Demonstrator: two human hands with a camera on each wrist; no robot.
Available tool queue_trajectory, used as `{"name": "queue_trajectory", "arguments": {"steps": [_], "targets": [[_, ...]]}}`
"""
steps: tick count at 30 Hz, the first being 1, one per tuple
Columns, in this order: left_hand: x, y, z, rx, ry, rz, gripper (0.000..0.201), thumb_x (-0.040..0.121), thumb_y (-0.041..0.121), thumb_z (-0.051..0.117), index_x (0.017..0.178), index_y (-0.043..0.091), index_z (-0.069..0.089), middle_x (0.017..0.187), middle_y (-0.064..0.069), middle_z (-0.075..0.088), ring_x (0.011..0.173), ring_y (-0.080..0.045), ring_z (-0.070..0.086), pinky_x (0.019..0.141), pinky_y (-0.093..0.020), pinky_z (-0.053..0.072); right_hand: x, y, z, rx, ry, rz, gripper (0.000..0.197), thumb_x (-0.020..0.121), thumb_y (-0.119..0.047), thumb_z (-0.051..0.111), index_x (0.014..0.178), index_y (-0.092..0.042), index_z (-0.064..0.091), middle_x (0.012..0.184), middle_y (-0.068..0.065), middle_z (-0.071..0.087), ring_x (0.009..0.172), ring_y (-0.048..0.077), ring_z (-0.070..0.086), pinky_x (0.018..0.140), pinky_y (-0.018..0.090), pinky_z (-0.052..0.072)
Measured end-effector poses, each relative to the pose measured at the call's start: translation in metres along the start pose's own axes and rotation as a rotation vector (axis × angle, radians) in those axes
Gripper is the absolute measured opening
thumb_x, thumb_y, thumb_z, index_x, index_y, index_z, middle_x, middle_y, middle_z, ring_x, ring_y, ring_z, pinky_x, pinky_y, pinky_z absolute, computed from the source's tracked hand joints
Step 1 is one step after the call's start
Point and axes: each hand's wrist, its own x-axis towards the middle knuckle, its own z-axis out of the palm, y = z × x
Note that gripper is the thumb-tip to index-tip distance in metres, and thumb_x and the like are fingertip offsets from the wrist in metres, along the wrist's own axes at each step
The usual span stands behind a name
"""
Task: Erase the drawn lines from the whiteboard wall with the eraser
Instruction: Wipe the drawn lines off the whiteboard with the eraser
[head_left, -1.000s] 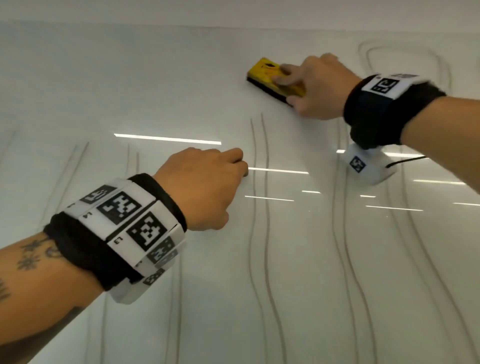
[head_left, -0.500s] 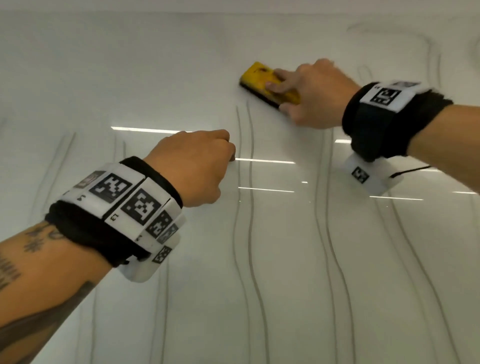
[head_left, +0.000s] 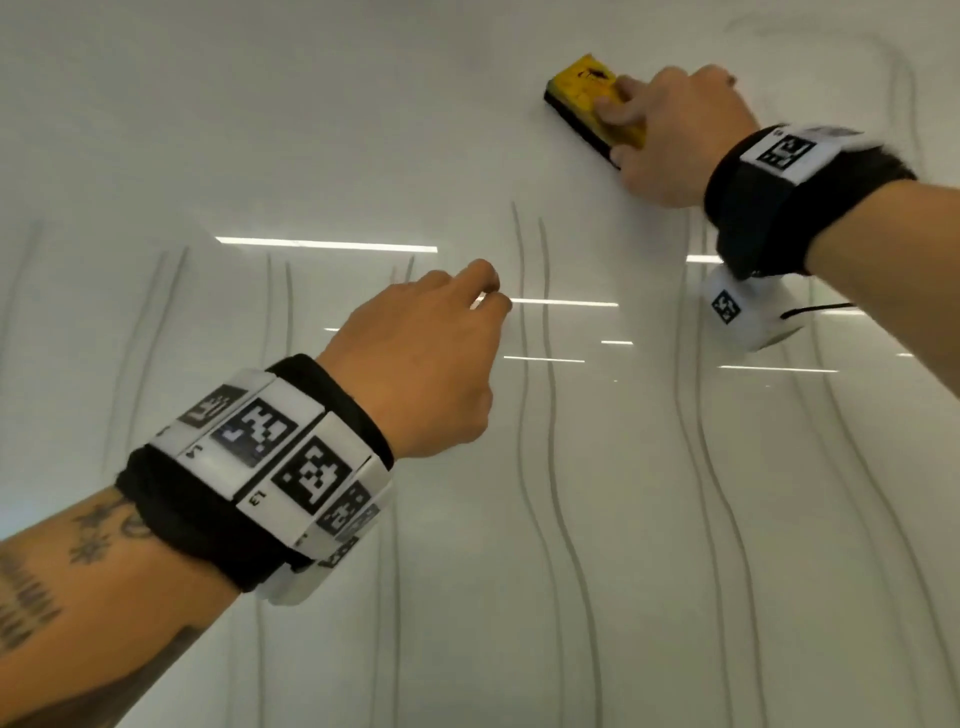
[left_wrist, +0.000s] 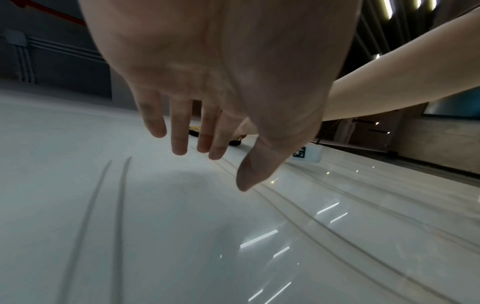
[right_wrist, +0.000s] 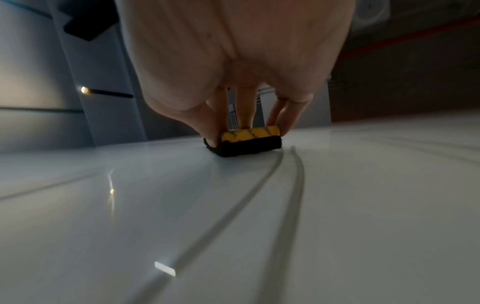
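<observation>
My right hand (head_left: 670, 135) grips the yellow eraser (head_left: 587, 96), its black felt flat against the whiteboard wall (head_left: 260, 130) above the wavy drawn lines (head_left: 540, 415). My left hand (head_left: 415, 364) hovers near the wall, fingers (left_wrist: 179, 131) loose, holding nothing.

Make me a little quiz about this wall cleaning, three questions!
1. True or false: the left hand holds the eraser.
2. Which colour is the eraser's top? A red, B yellow, C blue.
3. Fill in: the lines are drawn on the ____.

Key: 1 false, the right hand holds it. 2 B. 3 wall.
</observation>
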Motion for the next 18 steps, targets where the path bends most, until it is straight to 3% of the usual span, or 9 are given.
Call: {"name": "queue_trajectory", "arguments": {"steps": [2, 4, 6, 9, 11, 13, 14, 16, 18], "targets": [[-0.004, 0.000, -0.002, -0.002, -0.041, 0.018, 0.053, 0.094, 0.033, 0.056, 0.145, 0.020, 0.045, 0.143, 0.007, 0.042, 0.112, -0.020, 0.057, 0.087, -0.037, 0.055, -0.018, -0.030, 0.006, 0.025, -0.047, -0.136, 0.056, 0.096, -0.032, 0.052, 0.151, -0.029, 0.045, 0.155, 0.015, 0.043, 0.128, 0.049, 0.046, 0.114, 0.050, 0.029], [-0.005, -0.002, -0.004, 0.037, -0.074, 0.031, 0.052, 0.094, 0.033, 0.055, 0.145, 0.023, 0.046, 0.139, 0.008, 0.044, 0.110, -0.020, 0.056, 0.081, -0.034, 0.052, -0.048, -0.055, 0.012, 0.044, -0.098, -0.399, 0.053, 0.099, -0.030, 0.052, 0.151, -0.035, 0.044, 0.164, 0.000, 0.036, 0.117, 0.044, 0.050, 0.109, 0.044, 0.030], [-0.005, -0.001, -0.005, 0.053, -0.107, 0.039, 0.056, 0.094, 0.032, 0.054, 0.148, 0.024, 0.042, 0.141, 0.009, 0.042, 0.112, -0.019, 0.054, 0.080, -0.032, 0.049, -0.062, -0.049, 0.011, 0.046, -0.065, -0.462, 0.052, 0.102, -0.026, 0.051, 0.153, -0.036, 0.043, 0.166, -0.005, 0.031, 0.113, 0.045, 0.049, 0.106, 0.041, 0.028], [-0.010, -0.002, -0.003, 0.075, -0.132, 0.060, 0.065, 0.092, 0.029, 0.054, 0.154, 0.023, 0.033, 0.144, 0.010, 0.038, 0.114, -0.017, 0.053, 0.087, -0.033, 0.051, -0.033, 0.003, 0.006, -0.066, 0.009, -0.067, 0.052, 0.101, -0.024, 0.051, 0.152, -0.025, 0.045, 0.162, 0.009, 0.037, 0.125, 0.051, 0.047, 0.113, 0.048, 0.028], [-0.013, -0.003, 0.000, 0.080, -0.148, 0.069, 0.073, 0.091, 0.029, 0.053, 0.157, 0.022, 0.024, 0.148, 0.010, 0.034, 0.117, -0.017, 0.050, 0.095, -0.034, 0.049, -0.016, 0.047, 0.003, -0.058, 0.035, 0.276, 0.049, 0.097, -0.025, 0.052, 0.145, -0.017, 0.049, 0.146, 0.020, 0.048, 0.125, 0.051, 0.048, 0.101, 0.044, 0.038], [-0.014, -0.002, 0.001, 0.093, -0.150, 0.080, 0.075, 0.091, 0.030, 0.053, 0.159, 0.022, 0.021, 0.151, 0.009, 0.032, 0.122, -0.017, 0.048, 0.102, -0.034, 0.045, -0.015, 0.056, 0.002, 0.027, 0.060, 0.428, 0.049, 0.092, -0.029, 0.052, 0.138, -0.014, 0.053, 0.136, 0.023, 0.052, 0.122, 0.049, 0.051, 0.089, 0.038, 0.037], [-0.014, -0.002, 0.000, 0.098, -0.149, 0.085, 0.075, 0.091, 0.030, 0.053, 0.159, 0.021, 0.021, 0.150, 0.008, 0.032, 0.122, -0.017, 0.048, 0.103, -0.034, 0.044, -0.019, 0.046, 0.004, 0.047, 0.055, 0.382, 0.049, 0.092, -0.029, 0.052, 0.140, -0.015, 0.052, 0.140, 0.022, 0.052, 0.124, 0.048, 0.050, 0.094, 0.039, 0.037], [-0.012, 0.000, -0.001, 0.098, -0.145, 0.086, 0.072, 0.092, 0.030, 0.052, 0.157, 0.021, 0.025, 0.149, 0.008, 0.034, 0.120, -0.017, 0.050, 0.101, -0.032, 0.044, -0.037, 0.021, 0.014, 0.066, 0.014, 0.126, 0.052, 0.098, -0.026, 0.052, 0.149, -0.023, 0.048, 0.158, 0.014, 0.041, 0.129, 0.048, 0.047, 0.113, 0.046, 0.028], [-0.011, 0.000, -0.004, 0.090, -0.142, 0.083, 0.070, 0.092, 0.031, 0.052, 0.157, 0.023, 0.027, 0.148, 0.009, 0.034, 0.119, -0.017, 0.050, 0.098, -0.030, 0.044, -0.064, 0.001, 0.021, 0.096, -0.031, -0.137, 0.053, 0.100, -0.024, 0.053, 0.152, -0.029, 0.046, 0.165, 0.003, 0.033, 0.121, 0.051, 0.047, 0.114, 0.050, 0.025]]}}
